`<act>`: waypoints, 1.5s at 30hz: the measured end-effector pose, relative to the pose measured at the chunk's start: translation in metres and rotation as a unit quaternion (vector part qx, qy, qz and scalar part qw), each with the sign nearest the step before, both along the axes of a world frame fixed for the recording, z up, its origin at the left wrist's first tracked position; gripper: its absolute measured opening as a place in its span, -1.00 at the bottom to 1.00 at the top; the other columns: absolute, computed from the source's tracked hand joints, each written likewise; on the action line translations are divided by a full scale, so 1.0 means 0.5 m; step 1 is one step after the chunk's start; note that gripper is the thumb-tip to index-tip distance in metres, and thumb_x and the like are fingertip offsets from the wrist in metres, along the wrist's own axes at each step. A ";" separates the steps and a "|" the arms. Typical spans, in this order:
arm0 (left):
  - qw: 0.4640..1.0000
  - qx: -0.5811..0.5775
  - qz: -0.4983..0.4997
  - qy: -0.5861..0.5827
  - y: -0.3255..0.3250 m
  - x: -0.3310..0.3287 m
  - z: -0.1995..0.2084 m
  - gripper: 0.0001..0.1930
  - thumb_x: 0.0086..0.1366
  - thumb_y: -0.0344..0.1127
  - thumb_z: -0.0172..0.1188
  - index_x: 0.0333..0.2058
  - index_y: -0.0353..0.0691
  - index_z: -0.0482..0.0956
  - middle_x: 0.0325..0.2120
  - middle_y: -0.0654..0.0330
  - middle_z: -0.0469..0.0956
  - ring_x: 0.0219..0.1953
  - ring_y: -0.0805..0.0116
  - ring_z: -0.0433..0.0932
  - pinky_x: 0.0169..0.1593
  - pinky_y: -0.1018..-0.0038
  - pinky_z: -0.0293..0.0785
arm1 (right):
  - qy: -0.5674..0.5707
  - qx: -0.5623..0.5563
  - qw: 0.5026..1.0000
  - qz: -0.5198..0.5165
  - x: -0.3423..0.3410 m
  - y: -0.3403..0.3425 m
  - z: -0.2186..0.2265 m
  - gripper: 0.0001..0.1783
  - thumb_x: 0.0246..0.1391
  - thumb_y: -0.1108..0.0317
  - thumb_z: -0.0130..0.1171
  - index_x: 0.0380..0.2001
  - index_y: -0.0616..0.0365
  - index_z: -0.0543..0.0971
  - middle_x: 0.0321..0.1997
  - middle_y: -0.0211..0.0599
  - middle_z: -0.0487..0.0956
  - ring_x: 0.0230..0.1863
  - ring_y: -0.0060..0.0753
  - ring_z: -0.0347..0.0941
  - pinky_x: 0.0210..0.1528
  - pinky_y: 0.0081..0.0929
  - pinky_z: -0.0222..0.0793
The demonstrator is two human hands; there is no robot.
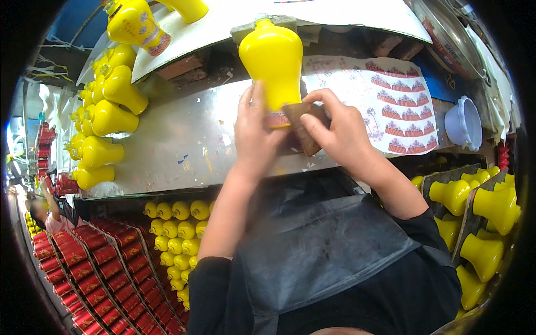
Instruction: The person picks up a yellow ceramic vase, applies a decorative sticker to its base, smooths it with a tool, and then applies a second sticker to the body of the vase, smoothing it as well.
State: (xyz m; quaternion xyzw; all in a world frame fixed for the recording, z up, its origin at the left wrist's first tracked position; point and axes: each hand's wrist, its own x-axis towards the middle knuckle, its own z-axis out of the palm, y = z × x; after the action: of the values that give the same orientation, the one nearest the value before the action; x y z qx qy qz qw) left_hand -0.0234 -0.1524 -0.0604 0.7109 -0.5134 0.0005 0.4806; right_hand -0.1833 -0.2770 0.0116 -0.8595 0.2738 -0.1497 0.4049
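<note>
A glossy yellow bottle (271, 61) lies on the work table, its neck pointing away from me. A narrow reddish patterned band (277, 119) runs along its near end. My left hand (255, 125), slightly blurred, is closed against the bottle's left side, fingers along the wall and thumb side toward the near end. In my right hand (332, 125) is a flat brown rectangular piece (306, 125), gripped between thumb and fingers. One corner of it rests at the patterned band. My right fingers partly hide the bottle's right edge.
On the right lies a sheet of printed decals (405, 106), with a pale purple basin (464, 124) beyond it. Yellow bottles (114, 117) line the table's left side. A decorated bottle (137, 25) lies on the raised white board (346, 17). Racks of red cylinders (106, 262) stand lower left.
</note>
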 end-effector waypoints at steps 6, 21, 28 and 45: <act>0.996 0.023 0.067 -0.056 0.002 -0.027 0.016 0.00 -0.02 -0.41 0.55 0.42 -0.20 0.26 0.29 -0.14 0.30 0.06 -0.12 0.52 0.23 0.17 0.46 | -0.138 0.023 0.987 -0.074 -0.010 0.008 -0.026 -0.69 0.22 0.21 0.23 -0.05 0.11 0.53 -0.48 0.06 0.64 -0.46 0.08 0.64 -0.38 -0.16 0.51; 0.964 -0.002 -0.062 0.258 0.012 -0.008 -0.004 0.00 0.15 -0.20 0.37 0.48 -0.33 0.02 0.32 -0.19 0.24 0.40 -0.09 0.25 0.44 0.11 0.20 | -0.014 -0.174 0.978 0.116 0.001 -0.056 0.001 -0.55 0.13 0.33 0.42 0.06 0.09 0.51 -0.34 -0.19 0.74 -0.41 -0.15 0.72 -0.34 -0.43 0.61; 0.966 0.031 -0.046 0.253 0.005 -0.002 -0.023 0.04 0.21 -0.20 0.41 0.53 -0.12 -0.08 0.34 0.03 0.22 0.19 0.19 0.42 0.26 0.25 0.41 | -0.092 -0.273 0.921 0.263 0.035 -0.083 0.028 -0.71 0.14 0.38 0.41 -0.06 0.09 0.67 -0.33 -0.26 0.74 -0.41 -0.31 0.70 -0.37 -0.53 0.59; 0.999 -0.002 0.018 0.033 0.004 -0.014 0.010 -0.10 -0.01 -0.47 0.53 0.38 -0.07 0.43 0.34 -0.04 0.27 0.23 0.07 0.45 0.24 0.28 0.46 | -0.086 0.148 0.984 -0.042 -0.035 -0.013 -0.032 -0.72 0.27 0.32 0.18 -0.02 0.23 0.56 -0.18 -0.23 0.63 -0.17 -0.51 0.54 -0.06 -0.48 0.49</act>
State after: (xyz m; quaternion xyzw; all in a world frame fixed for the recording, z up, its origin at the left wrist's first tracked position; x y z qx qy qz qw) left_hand -0.0304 -0.1506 -0.0555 0.7188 -0.4842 -0.0132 0.4987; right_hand -0.2008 -0.2836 -0.0044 -0.7618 0.2929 -0.1972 0.5432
